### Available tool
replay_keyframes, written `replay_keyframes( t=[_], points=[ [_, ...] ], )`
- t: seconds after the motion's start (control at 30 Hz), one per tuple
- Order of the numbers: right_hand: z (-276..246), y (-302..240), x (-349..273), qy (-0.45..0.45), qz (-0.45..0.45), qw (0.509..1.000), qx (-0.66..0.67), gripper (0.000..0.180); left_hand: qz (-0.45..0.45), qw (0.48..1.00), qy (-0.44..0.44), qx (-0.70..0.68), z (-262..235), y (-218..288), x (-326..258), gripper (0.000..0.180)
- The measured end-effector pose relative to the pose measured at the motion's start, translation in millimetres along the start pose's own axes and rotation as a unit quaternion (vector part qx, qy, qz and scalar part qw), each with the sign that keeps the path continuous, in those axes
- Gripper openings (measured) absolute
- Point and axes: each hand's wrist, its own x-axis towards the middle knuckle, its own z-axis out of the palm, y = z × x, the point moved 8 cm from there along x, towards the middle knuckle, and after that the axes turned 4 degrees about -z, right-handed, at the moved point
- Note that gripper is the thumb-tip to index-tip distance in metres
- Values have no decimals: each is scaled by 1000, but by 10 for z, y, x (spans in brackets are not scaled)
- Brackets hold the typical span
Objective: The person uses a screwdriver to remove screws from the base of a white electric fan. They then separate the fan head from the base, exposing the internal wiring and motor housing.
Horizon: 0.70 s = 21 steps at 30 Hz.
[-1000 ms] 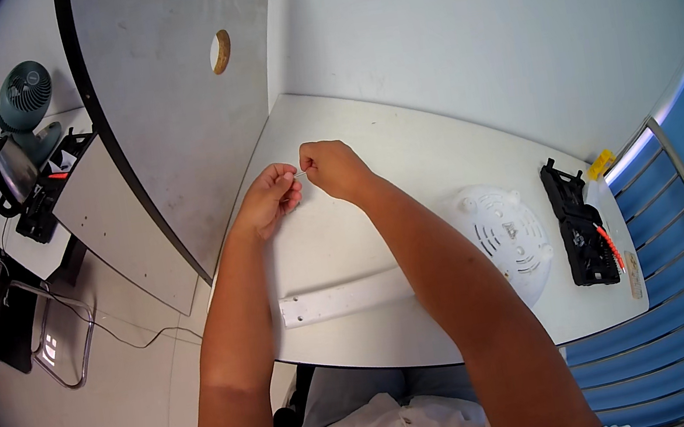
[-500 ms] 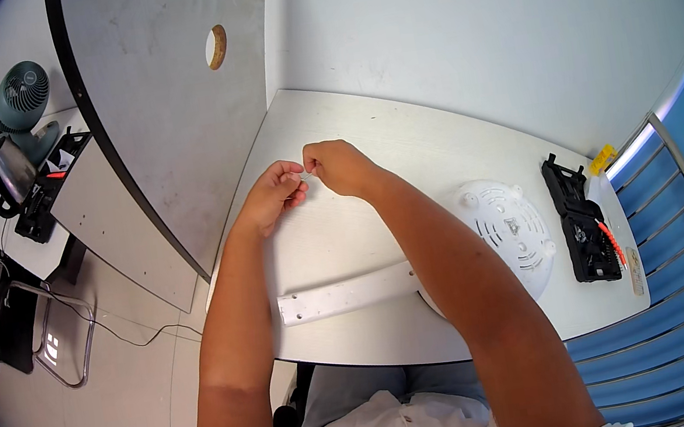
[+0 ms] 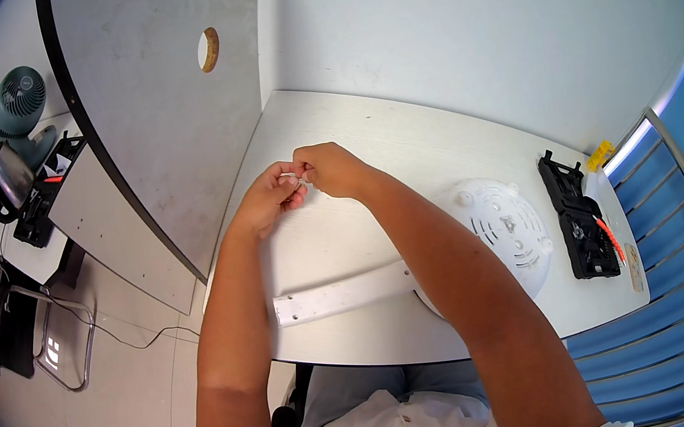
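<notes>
Small pale part [image 3: 300,181]: located between the fingertips of both hands, above the far left portion of the white table [image 3: 345,235]; its exact shape appears thin but is too small to confirm. Left hand [image 3: 268,201]: thumb and forefinger pinched on the part. Right hand [image 3: 330,170]: fingers curled, fingertips gripping the part from the right. White strip [image 3: 341,294]: lies nearer the body, between the forearms. Round slotted base [image 3: 507,228]: right of the right forearm, beside the black tool case [image 3: 579,218].
</notes>
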Motion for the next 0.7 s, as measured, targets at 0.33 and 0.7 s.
replay_keyframes(
  t=[0.33,0.7],
  points=[
    [20,-82,-30,-34,42,998,-11,10,10,999,51,-15,-29,32,-2,34],
    [-69,103,46,12,48,999,9,6,39,996,81,-8,-80,33,11,53]
  ],
)
